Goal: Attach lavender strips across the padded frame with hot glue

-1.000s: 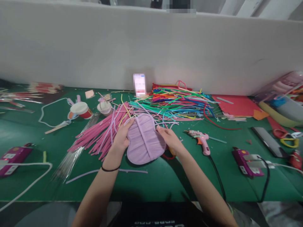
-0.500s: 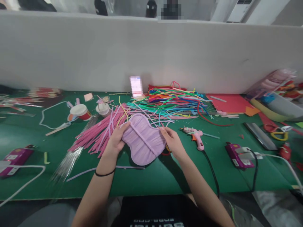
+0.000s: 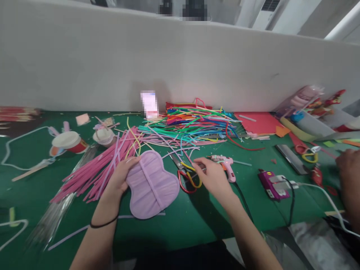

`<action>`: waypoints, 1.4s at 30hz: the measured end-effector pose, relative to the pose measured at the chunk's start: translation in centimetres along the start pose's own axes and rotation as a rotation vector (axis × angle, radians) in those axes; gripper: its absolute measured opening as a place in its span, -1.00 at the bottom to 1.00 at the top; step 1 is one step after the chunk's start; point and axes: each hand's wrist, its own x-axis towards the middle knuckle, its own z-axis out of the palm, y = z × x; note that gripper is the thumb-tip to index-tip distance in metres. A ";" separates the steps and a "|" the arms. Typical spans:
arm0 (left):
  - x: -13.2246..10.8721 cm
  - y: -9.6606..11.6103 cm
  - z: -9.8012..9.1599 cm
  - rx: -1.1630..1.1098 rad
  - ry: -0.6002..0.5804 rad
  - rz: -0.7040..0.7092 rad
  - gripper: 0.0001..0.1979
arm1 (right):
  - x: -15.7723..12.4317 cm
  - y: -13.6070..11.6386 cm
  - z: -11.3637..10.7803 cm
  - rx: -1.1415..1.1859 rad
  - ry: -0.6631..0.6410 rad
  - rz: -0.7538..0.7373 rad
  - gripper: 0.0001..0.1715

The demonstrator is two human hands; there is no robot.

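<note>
A lilac, lobed flat piece [image 3: 165, 184] with a strip across it is held at its upper left edge by my left hand [image 3: 123, 174], whose fingers pass behind it. My right hand [image 3: 209, 172] is off the piece, above the table beside scissors [image 3: 185, 176] with red and yellow handles. Its fingers are bent, and whether they grip a thin lilac stem [image 3: 188, 156] near the fingertips cannot be made out. Just beyond this hand lies a pink glue gun [image 3: 230, 169].
Pink stems [image 3: 98, 168] lie left, multicoloured stems [image 3: 191, 122] behind. A lit phone [image 3: 149, 104] leans on the partition. Paper cup [image 3: 70, 142], purple power strip [image 3: 274, 184] and black flat object [image 3: 291, 159] are around. Another person's hand [image 3: 350, 176] is at the right edge.
My right hand has let go of the lilac piece and sits near the scissors, now more visible. The piece has shifted left with my left hand. The view turned right; another person's hand has appeared.
</note>
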 end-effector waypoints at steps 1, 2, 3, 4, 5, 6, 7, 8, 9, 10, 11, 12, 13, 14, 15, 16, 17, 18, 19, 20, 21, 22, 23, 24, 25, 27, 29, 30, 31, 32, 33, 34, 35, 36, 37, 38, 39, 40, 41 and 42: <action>0.3 -0.3 0.0 -0.009 0.005 0.003 -0.72 | 0.1 0.3 -1.0 -0.105 0.013 0.020 -0.74; 0.5 -0.7 0.1 -0.019 0.011 0.008 -0.73 | 0.0 0.7 -2.0 -0.220 0.016 0.066 -0.72; 0.6 -1.1 0.1 -0.031 0.016 0.014 -0.74 | -0.2 1.4 -2.8 -0.342 0.041 0.145 -0.68; 0.8 -1.5 0.1 -0.043 0.021 0.020 -0.74 | -0.5 2.3 -3.5 -0.447 0.068 0.240 -0.67; 0.8 -1.9 0.2 -0.059 0.026 0.026 -0.75 | -0.9 3.3 -4.0 -0.521 0.085 0.335 -0.66; 0.9 -2.2 0.3 -0.080 0.028 0.034 -0.75 | -1.3 4.4 -4.3 -0.583 0.108 0.419 -0.62; 0.9 -2.4 0.4 -0.109 0.032 0.041 -0.76 | -1.6 5.5 -4.3 -0.655 0.119 0.458 -0.57; 0.9 -2.5 0.6 -0.141 0.039 0.050 -0.77 | -2.0 6.6 -4.1 -0.737 0.124 0.490 -0.48; 0.9 -2.7 0.8 -0.172 0.048 0.056 -0.79 | -2.2 7.6 -3.8 -0.798 0.112 0.514 -0.42; 0.8 -2.7 0.9 -0.199 0.057 0.060 -0.81 | -2.3 8.4 -3.3 -0.818 0.094 0.526 -0.39; 0.8 -2.8 1.1 -0.219 0.063 0.059 -0.82 | -2.3 9.0 -2.7 -0.826 0.085 0.541 -0.37; 0.8 -2.9 1.2 -0.228 0.067 0.053 -0.83 | -2.3 9.5 -2.2 -0.833 0.087 0.548 -0.35; 0.8 -3.0 1.3 -0.230 0.063 0.042 -0.84 | -2.1 9.9 -1.7 -0.834 0.105 0.553 -0.33; 0.9 -3.1 1.4 -0.229 0.054 0.032 -0.83 | -1.9 10.1 -1.3 -0.829 0.132 0.554 -0.32; 1.0 -3.2 1.5 -0.227 0.047 0.024 -0.82 | -1.7 10.3 -1.0 -0.814 0.162 0.548 -0.32; 1.0 -3.3 1.5 -0.225 0.044 0.022 -0.81 | -1.4 10.5 -0.8 -0.785 0.192 0.541 -0.34; 1.1 -3.3 1.5 -0.227 0.047 0.030 -0.80 | -1.2 10.6 -0.8 -0.740 0.221 0.540 -0.38; 1.1 -3.4 1.5 -0.236 0.040 0.041 -0.79 | -0.9 10.6 -0.8 -0.681 0.249 0.549 -0.43; 1.1 -3.4 1.5 -0.251 0.023 0.051 -0.77 | -0.8 10.6 -0.9 -0.613 0.281 0.569 -0.48; 1.0 -3.4 1.5 -0.271 -0.002 0.058 -0.75 | -0.7 10.6 -1.1 -0.539 0.319 0.596 -0.50; 0.9 -3.4 1.5 -0.292 -0.038 0.061 -0.71 | -0.6 10.4 -1.3 -0.465 0.366 0.620 -0.50; 0.6 -3.5 1.5 -0.308 -0.080 0.058 -0.66 | -0.6 10.2 -1.5 -0.394 0.417 0.632 -0.48; 0.3 -3.5 1.6 -0.311 -0.123 0.046 -0.61 | -0.6 10.0 -1.6 -0.330 0.466 0.627 -0.44; -0.1 -3.6 1.7 -0.297 -0.162 0.030 -0.54 | -0.6 9.6 -1.7 -0.274 0.505 0.609 -0.41; -0.4 -3.7 1.8 -0.270 -0.191 0.013 -0.47 | -0.7 9.3 -1.8 -0.230 0.531 0.583 -0.38; -0.9 -4.0 2.3 -0.200 -0.239 -0.017 -0.38 | -0.6 8.5 -1.8 -0.171 0.533 0.540 -0.36; -1.0 -4.3 2.8 -0.159 -0.243 -0.019 -0.37 | -0.6 7.7 -1.6 -0.122 0.486 0.507 -0.39; -1.0 -4.3 3.2 -0.162 -0.228 -0.011 -0.40 | -0.6 7.4 -1.5 -0.092 0.461 0.488 -0.42; -0.8 -4.2 3.5 -0.177 -0.208 -0.007 -0.44 | -0.6 7.0 -1.4 -0.059 0.442 0.466 -0.44; -0.6 -4.0 3.7 -0.198 -0.189 -0.017 -0.49 | -0.6 6.7 -1.4 -0.025 0.427 0.444 -0.46; -0.4 -3.7 3.9 -0.215 -0.176 -0.042 -0.54 | -0.6 6.4 -1.3 0.004 0.418 0.424 -0.47; -0.2 -3.3 4.0 -0.225 -0.174 -0.082 -0.59 | -0.7 6.1 -1.2 0.026 0.411 0.407 -0.49; 0.0 -2.9 4.1 -0.221 -0.181 -0.127 -0.62 | -0.7 5.7 -1.1 0.044 0.402 0.395 -0.51; 0.2 -2.5 4.0 -0.208 -0.191 -0.165 -0.65 | -0.7 5.5 -1.0 0.058 0.389 0.384 -0.54; 0.4 -2.2 3.9 -0.191 -0.197 -0.193 -0.68 | -0.7 5.2 -0.9 0.070 0.373 0.374 -0.55; 0.5 -1.8 3.8 -0.174 -0.200 -0.207 -0.71 | -0.7 5.0 -0.8 0.080 0.356 0.363 -0.57; 0.6 -1.6 3.6 -0.162 -0.200 -0.210 -0.75 | -0.7 4.8 -0.6 0.085 0.342 0.352 -0.57; 0.6 -1.3 3.5 -0.155 -0.201 -0.208 -0.79 | -0.7 4.7 -0.4 0.086 0.331 0.342 -0.58; 0.5 -1.2 3.4 -0.158 -0.204 -0.202 -0.80 | -0.7 4.7 -0.2 0.084 0.323 0.334 -0.59; 0.3 -1.1 3.3 -0.175 -0.206 -0.193 -0.78 | -0.7 4.7 0.0 0.081 0.317 0.329 -0.60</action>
